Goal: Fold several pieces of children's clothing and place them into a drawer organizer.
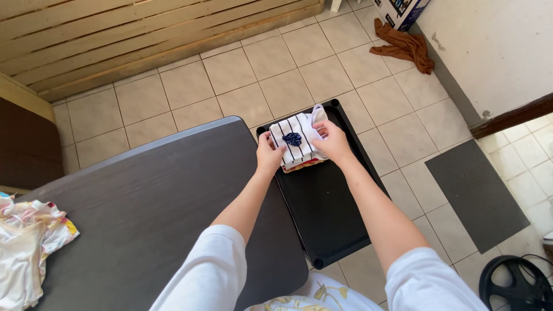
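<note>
— What are the hands gripping?
— The left hand [268, 155] and right hand [332, 141] are each keeping a closed grip on the folded striped garment [295, 140], which is lying in the black tray [328, 213] beside the tabletop [144, 196].

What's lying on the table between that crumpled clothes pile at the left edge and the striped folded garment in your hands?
Nothing: the head view shows bare dark tabletop between the clothes pile and striped garment.

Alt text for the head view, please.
Both hands, left hand and right hand, hold a folded white striped garment on a small stack at the far end of a black tray beside a dark table. Crumpled clothes lie at the table's left edge.
</note>
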